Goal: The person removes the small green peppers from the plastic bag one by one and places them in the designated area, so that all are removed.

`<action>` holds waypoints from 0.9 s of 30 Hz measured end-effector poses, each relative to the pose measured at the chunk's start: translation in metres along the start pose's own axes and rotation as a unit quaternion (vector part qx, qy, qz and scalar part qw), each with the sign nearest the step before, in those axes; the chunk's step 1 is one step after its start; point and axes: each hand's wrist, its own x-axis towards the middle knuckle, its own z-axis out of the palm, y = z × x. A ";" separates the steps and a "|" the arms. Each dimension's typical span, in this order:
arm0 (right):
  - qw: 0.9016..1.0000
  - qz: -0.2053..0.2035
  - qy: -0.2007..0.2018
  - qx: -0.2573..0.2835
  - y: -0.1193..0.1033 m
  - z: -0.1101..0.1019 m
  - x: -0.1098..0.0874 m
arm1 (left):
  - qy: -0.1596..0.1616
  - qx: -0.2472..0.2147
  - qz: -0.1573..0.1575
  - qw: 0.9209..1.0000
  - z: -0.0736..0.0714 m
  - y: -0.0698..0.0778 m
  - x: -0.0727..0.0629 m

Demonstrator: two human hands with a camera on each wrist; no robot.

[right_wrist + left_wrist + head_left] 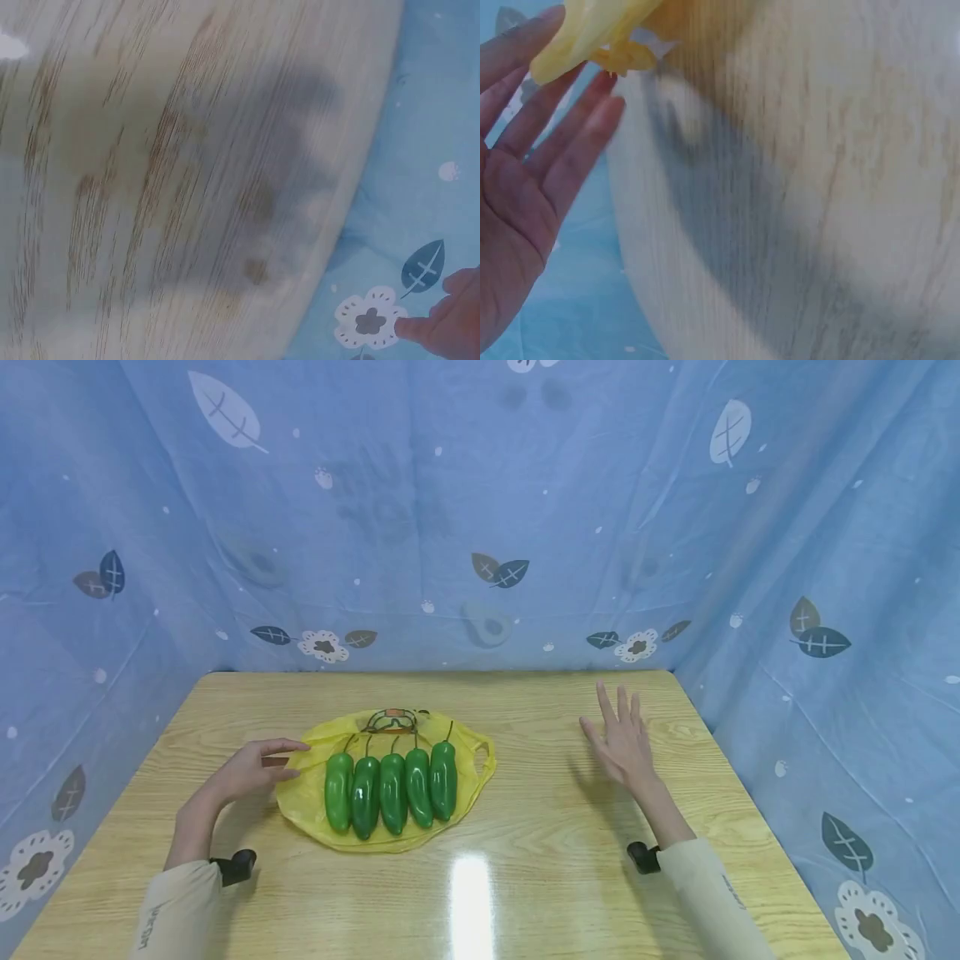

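Several glossy green peppers point(393, 793) with thin stems lie side by side on a flattened yellow plastic bag point(303, 810), left of the table's middle. My left hand point(243, 772) is at the bag's left edge, its fingers extended and its fingertips overlapping the plastic. In the left wrist view, the crumpled yellow bag point(585, 37) lies across the fingertips of the left hand point(532, 157). Away to the right, my right hand point(624, 747) is held over the wood with fingers spread and nothing in it. Only part of the right hand point(450, 319) shows in the right wrist view.
The wooden table point(540, 827) has a bright light reflection near its front. A blue curtain point(420, 527) with leaf and flower prints hangs behind it and along both sides. A loop handle point(489, 760) of the bag points right. Each wrist carries a small black camera.
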 end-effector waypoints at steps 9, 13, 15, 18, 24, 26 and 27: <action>0.993 -0.016 0.047 0.105 -0.015 -0.002 -0.010 | 0.027 0.030 0.004 0.999 0.010 -0.003 -0.001; 0.989 -0.035 0.064 0.129 -0.022 -0.002 -0.011 | 0.040 0.046 -0.001 0.998 0.013 -0.007 0.001; 0.984 -0.048 0.078 0.152 -0.024 -0.001 -0.011 | 0.042 0.052 -0.001 0.998 0.013 -0.008 0.001; 0.972 -0.067 0.103 0.201 -0.028 0.001 -0.011 | 0.044 0.059 -0.004 0.997 0.014 -0.009 0.001; 0.950 -0.082 0.145 0.262 -0.031 0.005 -0.010 | 0.048 0.063 -0.005 0.997 0.013 -0.010 0.000; 0.947 -0.085 0.156 0.270 -0.033 0.006 -0.010 | 0.050 0.062 -0.004 0.997 0.013 -0.009 0.000; 0.945 -0.085 0.160 0.271 -0.034 0.006 -0.011 | 0.050 0.062 -0.004 0.997 0.013 -0.009 -0.001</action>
